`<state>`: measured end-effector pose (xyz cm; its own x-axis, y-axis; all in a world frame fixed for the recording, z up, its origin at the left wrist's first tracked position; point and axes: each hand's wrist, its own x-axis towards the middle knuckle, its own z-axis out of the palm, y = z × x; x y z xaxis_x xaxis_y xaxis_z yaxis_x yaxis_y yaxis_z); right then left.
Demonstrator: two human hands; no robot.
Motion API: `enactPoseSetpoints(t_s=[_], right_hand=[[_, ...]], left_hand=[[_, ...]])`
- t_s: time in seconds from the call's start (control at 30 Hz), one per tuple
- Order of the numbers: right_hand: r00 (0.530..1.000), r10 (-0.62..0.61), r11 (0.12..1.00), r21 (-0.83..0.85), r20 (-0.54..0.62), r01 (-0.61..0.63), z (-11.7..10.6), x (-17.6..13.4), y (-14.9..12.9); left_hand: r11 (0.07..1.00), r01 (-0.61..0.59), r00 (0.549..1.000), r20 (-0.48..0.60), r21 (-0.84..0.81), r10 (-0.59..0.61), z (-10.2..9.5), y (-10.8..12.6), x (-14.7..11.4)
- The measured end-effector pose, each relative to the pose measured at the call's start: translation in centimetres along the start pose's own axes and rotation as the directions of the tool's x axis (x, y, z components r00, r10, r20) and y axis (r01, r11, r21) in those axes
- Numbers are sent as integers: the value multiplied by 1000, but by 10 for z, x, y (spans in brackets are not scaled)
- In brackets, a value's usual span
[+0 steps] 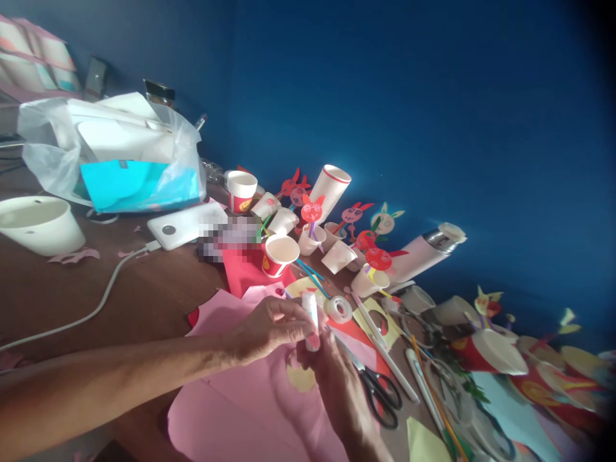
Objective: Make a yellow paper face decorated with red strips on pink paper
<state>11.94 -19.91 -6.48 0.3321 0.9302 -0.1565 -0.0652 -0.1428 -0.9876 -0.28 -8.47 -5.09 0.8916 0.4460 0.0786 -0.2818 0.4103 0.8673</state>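
Between both hands stands a small white tube point(312, 317) that looks like a glue stick, held nearly upright above a pink paper sheet point(226, 410). My left hand point(272, 327), coming in from the left, pinches its side with thumb and fingers. Lower down, my right hand point(337, 382) has its fingers closed around the tube's bottom end. A pale yellow paper disc point(301, 378) lies on the pink sheet beneath the hands. Just beyond them sits a roll of clear tape point(339, 309). Black-handled scissors point(385, 399) lie beside my right hand.
Paper cups with red paper faces point(378, 258) crowd the back, near a pink thermos point(418, 256). A stuffed plastic bag point(129, 154), a white power bank point(185, 224) with a cable and a white bin point(41, 224) stand left. More cups point(491, 353) and pencils are right.
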Motion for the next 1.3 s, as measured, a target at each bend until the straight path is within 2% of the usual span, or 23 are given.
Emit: enactPoseSetpoints(t_s=[0.07,0.17,0.27,0.43,0.57,0.73,0.83,0.93,1.03,1.17,1.3], right_hand=[[1000,12,997,-70,-6,-12,-1,0,-2],[999,-34,986,-160,31,39,-3,1,-8],[994,-96,980,-172,58,104,-4,4,-8],[989,-116,963,-236,87,133,-11,9,5],[984,-169,907,-400,-57,132,-34,15,6],[916,-247,866,-496,-317,62,-81,25,-4],[893,-256,855,-518,-371,30,-102,30,-2],[885,-249,828,-560,-393,-15,-114,34,6],[879,-252,745,-661,-405,-91,-118,36,12],[869,-246,570,-789,-429,-228,-115,33,10],[860,-244,407,-852,-449,-330,-107,33,4]], left_hand=[[1000,0,1000,22,9,0,0,-1,0],[1000,-6,1000,7,-10,6,-1,-2,-1],[1000,5,1000,13,6,-5,-2,-4,-2],[989,105,994,-8,104,-105,-4,-7,-3],[981,56,998,24,186,-61,-8,-7,0],[962,20,999,-35,271,-11,-14,-6,5],[954,63,997,-67,293,-45,-14,-4,6],[947,101,990,-122,306,-66,-12,-2,7],[938,122,982,-180,326,-65,-12,0,9],[900,217,957,-263,379,-120,-14,0,10],[867,294,938,-297,403,-180,-18,-4,11]])
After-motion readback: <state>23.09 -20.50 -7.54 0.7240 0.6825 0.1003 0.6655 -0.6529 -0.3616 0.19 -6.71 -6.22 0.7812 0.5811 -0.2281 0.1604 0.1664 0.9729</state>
